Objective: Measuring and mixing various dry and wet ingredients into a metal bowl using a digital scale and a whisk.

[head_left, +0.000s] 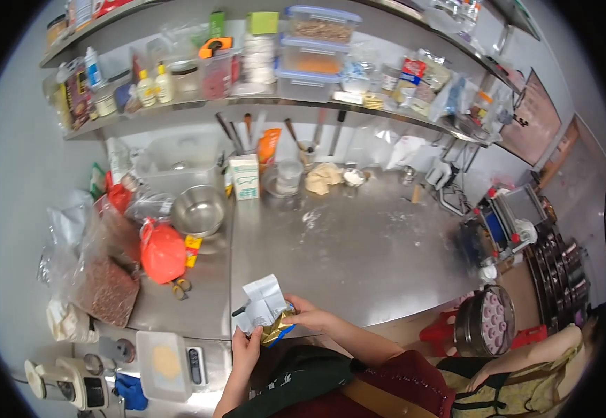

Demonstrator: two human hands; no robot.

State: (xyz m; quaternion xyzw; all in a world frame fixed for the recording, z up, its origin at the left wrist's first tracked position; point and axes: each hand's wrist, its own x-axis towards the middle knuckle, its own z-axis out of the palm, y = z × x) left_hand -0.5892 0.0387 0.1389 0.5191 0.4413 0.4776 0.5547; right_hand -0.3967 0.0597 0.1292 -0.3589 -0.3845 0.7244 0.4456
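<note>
Foil packet (269, 315) is gripped by both hands, left hand (246, 350) & right hand (308, 317), over table (358, 251) edge; contents could be spilled if torn unevenly.

A steel mixing bowl (199, 210) sits on the steel worktop (358, 244), with a white carton (245, 177) just behind it. An orange-red bag (161, 251) lies left of the bowl, scissors (180, 285) beside it. A kitchen scale (167, 364) stands at the near left edge. Containers crowd the shelf (247, 104) above. A round tray of pink moulds (491, 322) rests at the right.
</note>
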